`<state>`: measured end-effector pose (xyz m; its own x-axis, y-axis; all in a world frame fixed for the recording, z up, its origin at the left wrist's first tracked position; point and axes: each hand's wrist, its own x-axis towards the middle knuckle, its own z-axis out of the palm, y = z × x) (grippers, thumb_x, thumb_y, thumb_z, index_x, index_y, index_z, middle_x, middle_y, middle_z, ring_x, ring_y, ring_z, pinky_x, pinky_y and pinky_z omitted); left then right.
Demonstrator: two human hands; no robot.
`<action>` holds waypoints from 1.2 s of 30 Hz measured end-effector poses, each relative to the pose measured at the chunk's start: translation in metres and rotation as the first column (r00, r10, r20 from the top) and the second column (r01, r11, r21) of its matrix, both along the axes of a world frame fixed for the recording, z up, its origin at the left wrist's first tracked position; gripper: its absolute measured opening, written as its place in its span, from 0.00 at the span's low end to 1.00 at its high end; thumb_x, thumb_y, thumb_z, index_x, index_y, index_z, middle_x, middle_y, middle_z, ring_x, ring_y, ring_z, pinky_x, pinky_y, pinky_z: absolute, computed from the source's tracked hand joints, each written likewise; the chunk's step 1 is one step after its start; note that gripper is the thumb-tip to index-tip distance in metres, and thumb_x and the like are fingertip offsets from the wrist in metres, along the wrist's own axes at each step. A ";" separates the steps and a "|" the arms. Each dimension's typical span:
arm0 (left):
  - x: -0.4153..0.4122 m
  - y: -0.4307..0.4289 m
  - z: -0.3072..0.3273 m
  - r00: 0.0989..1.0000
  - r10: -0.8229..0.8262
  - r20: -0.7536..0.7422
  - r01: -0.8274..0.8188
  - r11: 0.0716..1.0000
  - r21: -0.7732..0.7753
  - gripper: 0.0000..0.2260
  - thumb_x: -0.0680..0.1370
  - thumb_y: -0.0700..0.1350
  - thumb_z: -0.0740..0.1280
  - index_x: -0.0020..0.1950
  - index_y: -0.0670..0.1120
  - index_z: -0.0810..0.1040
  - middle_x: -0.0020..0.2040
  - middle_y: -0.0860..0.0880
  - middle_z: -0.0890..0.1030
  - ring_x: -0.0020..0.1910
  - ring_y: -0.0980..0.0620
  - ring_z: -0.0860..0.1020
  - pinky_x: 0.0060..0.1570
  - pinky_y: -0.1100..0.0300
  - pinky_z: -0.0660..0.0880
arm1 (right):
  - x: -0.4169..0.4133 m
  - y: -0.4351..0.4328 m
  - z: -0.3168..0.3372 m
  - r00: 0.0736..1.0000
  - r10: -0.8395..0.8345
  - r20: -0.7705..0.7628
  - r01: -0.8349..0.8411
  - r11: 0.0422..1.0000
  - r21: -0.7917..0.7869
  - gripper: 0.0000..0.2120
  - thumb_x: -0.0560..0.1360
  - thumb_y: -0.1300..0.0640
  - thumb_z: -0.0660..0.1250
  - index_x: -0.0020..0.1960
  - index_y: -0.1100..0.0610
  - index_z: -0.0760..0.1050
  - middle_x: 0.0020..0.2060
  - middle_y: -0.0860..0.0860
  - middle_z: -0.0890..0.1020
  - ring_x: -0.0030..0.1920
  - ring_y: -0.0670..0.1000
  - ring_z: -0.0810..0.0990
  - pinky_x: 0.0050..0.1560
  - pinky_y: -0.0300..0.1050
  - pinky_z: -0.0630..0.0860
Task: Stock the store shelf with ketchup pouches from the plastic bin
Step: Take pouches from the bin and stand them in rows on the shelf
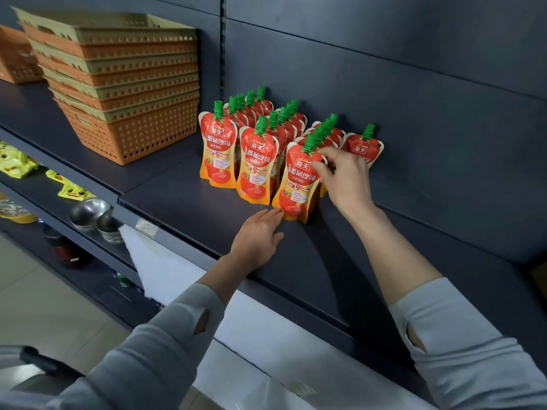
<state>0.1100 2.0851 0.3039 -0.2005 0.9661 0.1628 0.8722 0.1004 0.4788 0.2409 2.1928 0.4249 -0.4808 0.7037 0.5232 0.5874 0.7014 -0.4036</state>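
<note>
Head view: ketchup pouches (251,137) stand upright in rows on the dark shelf (325,276), just above frame centre. The right hand (344,176) pinches the upper edge of the front pouch (299,179) from its 3 o'clock side, fingers curled round it. The left hand (257,235) lies flat on the shelf at the pouch's 7 o'clock, fingers straight, tips touching its base. A lone pouch (362,149) stands at 2 o'clock of the front pouch. Stacked baskets (118,78) sit at 10 o'clock.
</note>
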 end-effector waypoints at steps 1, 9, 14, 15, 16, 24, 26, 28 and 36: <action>-0.001 -0.001 0.002 1.000 -0.006 0.015 0.006 1.000 -0.008 0.24 0.82 0.46 0.60 0.77 0.47 0.59 0.77 0.50 0.61 0.77 0.48 0.57 0.75 0.56 0.51 | 0.001 -0.001 0.000 1.000 0.003 0.010 -0.003 1.000 0.002 0.15 0.79 0.54 0.69 0.63 0.57 0.80 0.56 0.54 0.85 0.56 0.54 0.83 0.57 0.51 0.79; -0.029 -0.049 0.013 0.998 0.024 0.055 -0.032 0.990 0.141 0.17 0.81 0.44 0.61 0.70 0.49 0.72 0.70 0.52 0.73 0.70 0.51 0.69 0.67 0.53 0.67 | 0.018 -0.030 -0.007 0.997 -0.071 -0.044 0.078 0.980 0.181 0.17 0.78 0.57 0.69 0.67 0.55 0.76 0.55 0.54 0.82 0.53 0.55 0.81 0.55 0.54 0.80; -0.055 -0.127 0.013 0.997 0.062 0.054 -0.077 0.938 0.338 0.13 0.79 0.41 0.63 0.63 0.48 0.78 0.62 0.51 0.80 0.61 0.48 0.77 0.60 0.55 0.73 | 0.006 -0.094 -0.037 1.000 -0.010 -0.029 0.014 0.987 0.161 0.14 0.80 0.57 0.67 0.65 0.56 0.77 0.56 0.55 0.81 0.54 0.57 0.81 0.52 0.51 0.77; -0.061 -0.144 0.010 0.993 0.089 0.073 -0.109 0.931 0.349 0.13 0.79 0.42 0.63 0.63 0.48 0.79 0.61 0.51 0.81 0.60 0.48 0.77 0.59 0.55 0.74 | 0.000 -0.110 -0.047 1.000 0.018 -0.019 -0.015 0.989 0.150 0.14 0.80 0.57 0.67 0.65 0.56 0.77 0.56 0.55 0.81 0.53 0.58 0.81 0.50 0.50 0.76; -0.070 -0.167 0.004 0.987 0.130 0.096 -0.156 0.925 0.347 0.13 0.79 0.42 0.63 0.62 0.48 0.79 0.60 0.51 0.81 0.59 0.49 0.78 0.58 0.55 0.74 | -0.012 -0.128 -0.060 0.998 0.057 -0.006 -0.056 0.990 0.129 0.13 0.80 0.57 0.66 0.64 0.56 0.77 0.54 0.54 0.82 0.52 0.58 0.81 0.49 0.50 0.76; -0.113 -0.345 -0.087 0.832 0.482 0.276 -0.536 0.825 0.177 0.13 0.78 0.41 0.62 0.60 0.48 0.80 0.58 0.51 0.81 0.55 0.49 0.78 0.52 0.60 0.71 | -0.110 -0.271 -0.183 0.932 0.364 0.011 -0.357 0.920 -0.160 0.15 0.80 0.52 0.60 0.60 0.56 0.80 0.48 0.51 0.82 0.46 0.54 0.81 0.47 0.55 0.80; -0.116 -0.391 -0.119 0.741 0.597 0.307 -0.646 0.759 0.085 0.13 0.77 0.40 0.63 0.59 0.47 0.80 0.56 0.49 0.82 0.55 0.49 0.79 0.52 0.60 0.71 | -0.135 -0.309 -0.218 0.889 0.454 0.063 -0.430 0.873 -0.230 0.15 0.80 0.52 0.59 0.59 0.57 0.80 0.49 0.52 0.83 0.46 0.55 0.81 0.48 0.53 0.80; -0.117 -0.436 -0.154 0.626 0.710 0.321 -0.744 0.667 -0.025 0.14 0.76 0.38 0.66 0.60 0.48 0.79 0.58 0.50 0.81 0.56 0.51 0.77 0.53 0.61 0.71 | -0.158 -0.346 -0.252 0.822 0.555 0.127 -0.503 0.813 -0.293 0.13 0.80 0.54 0.61 0.58 0.58 0.81 0.48 0.52 0.84 0.46 0.55 0.82 0.49 0.48 0.78; -0.106 -0.541 -0.258 0.092 0.895 0.436 -0.845 0.302 -0.442 0.14 0.79 0.44 0.65 0.65 0.50 0.76 0.63 0.52 0.77 0.59 0.50 0.78 0.53 0.58 0.75 | -0.242 -0.432 -0.372 0.410 0.831 0.377 -0.491 0.549 -0.677 0.16 0.80 0.56 0.66 0.67 0.55 0.76 0.60 0.49 0.81 0.60 0.50 0.79 0.58 0.43 0.75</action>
<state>0.0040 1.5438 0.0463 -0.9203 0.0588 -0.3868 -0.2573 0.6540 0.7114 -0.0008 1.7604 0.0530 -0.9445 0.0353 -0.3265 0.2071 0.8356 -0.5088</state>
